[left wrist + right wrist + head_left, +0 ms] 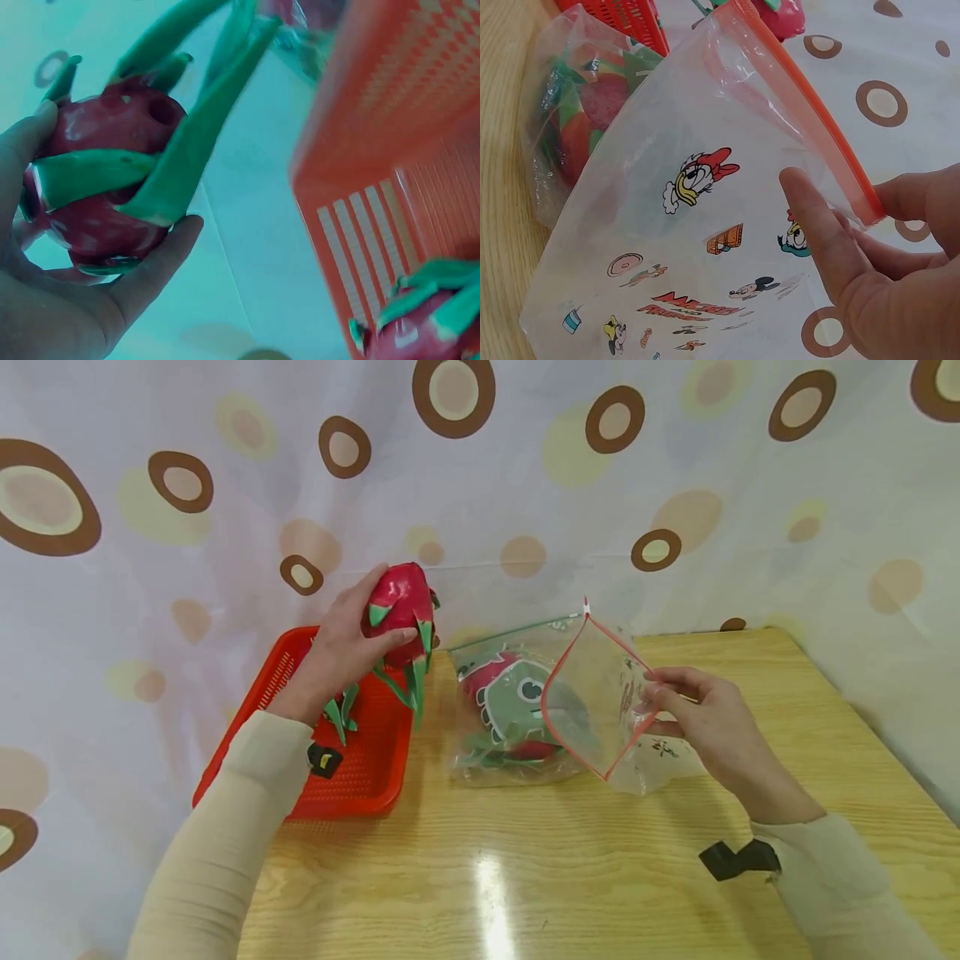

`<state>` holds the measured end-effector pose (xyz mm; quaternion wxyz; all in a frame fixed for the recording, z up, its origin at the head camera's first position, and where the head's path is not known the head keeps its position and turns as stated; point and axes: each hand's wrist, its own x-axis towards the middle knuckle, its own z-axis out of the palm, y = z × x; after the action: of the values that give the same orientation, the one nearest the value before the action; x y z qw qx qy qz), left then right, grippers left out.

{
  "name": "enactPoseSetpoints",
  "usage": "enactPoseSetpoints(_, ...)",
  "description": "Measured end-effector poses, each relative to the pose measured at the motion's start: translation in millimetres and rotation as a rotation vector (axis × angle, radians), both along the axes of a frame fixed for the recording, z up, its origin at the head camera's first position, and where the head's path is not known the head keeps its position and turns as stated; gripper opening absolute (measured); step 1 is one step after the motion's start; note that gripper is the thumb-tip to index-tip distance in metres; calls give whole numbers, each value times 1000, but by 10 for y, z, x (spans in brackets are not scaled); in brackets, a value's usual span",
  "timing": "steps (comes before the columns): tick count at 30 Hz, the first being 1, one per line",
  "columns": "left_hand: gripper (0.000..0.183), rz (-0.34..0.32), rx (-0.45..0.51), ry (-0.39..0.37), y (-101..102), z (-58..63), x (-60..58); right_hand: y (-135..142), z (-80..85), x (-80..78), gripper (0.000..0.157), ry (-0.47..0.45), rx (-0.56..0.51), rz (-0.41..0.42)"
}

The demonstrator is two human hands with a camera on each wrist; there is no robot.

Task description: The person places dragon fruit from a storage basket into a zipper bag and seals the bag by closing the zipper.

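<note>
A red dragon fruit [402, 597] with green leafy scales is gripped by my left hand [341, 639], raised above the basket's right side. In the left wrist view my thumb and fingers wrap round this dragon fruit [112, 180]. My right hand [708, 727] pinches the rim of a clear zip bag [600, 693] with a red zip edge, its mouth spread wide. Cartoon prints cover that bag [705, 247] in the right wrist view. Behind and left of it stands a second clear bag [517, 710], green-edged and printed with a green cartoon face, with a dragon fruit inside.
A red plastic basket [367, 777] stands at the left of the wooden table [525, 860]. Another dragon fruit [420, 330] lies in it. A white cloth [510, 485] with brown rings hangs behind the table.
</note>
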<state>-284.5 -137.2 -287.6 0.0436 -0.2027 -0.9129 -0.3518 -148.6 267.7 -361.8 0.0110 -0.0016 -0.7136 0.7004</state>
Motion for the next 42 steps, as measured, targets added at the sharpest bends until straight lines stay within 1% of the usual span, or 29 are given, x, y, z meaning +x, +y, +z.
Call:
enactPoseSetpoints(2,88,-24,47,-31,59,3,52,-12,5,-6,48,0,7,0)
enactPoseSetpoints(6,86,-66,128,-119,187,5,154,-31,24,-11,51,2,18,0)
enactPoseSetpoints(9,84,-82,165,-174,272,-2,210,-48,31,-12,51,-5,27,-7)
enactPoseSetpoints(12,83,-90,182,-222,343,-25,247,-60,31,-13,47,-16,25,-8)
enactPoseSetpoints(15,81,-103,192,-248,402,-67,276,-73,32,-15,44,-23,17,-6)
enactPoseSetpoints(19,79,-140,225,-262,488,-116,320,-77,30,-16,49,-13,24,6)
enactPoseSetpoints(23,74,-195,282,-292,570,-135,364,-89,48,-22,53,-9,85,10)
enactPoseSetpoints(26,71,-245,337,-336,622,-143,404,-97,52,-29,54,-6,92,15)
enactPoseSetpoints(31,66,-332,418,-390,738,-175,448,-126,29,-42,52,8,17,25)
enactPoseSetpoints(34,65,-370,428,-404,825,-216,471,-152,19,-46,50,10,-2,31)
enactPoseSetpoints(37,63,-394,422,-414,913,-250,499,-175,19,-51,49,11,3,36)
enactPoseSetpoints(42,55,-465,441,-478,1062,-296,539,-195,33,-54,49,25,18,46)
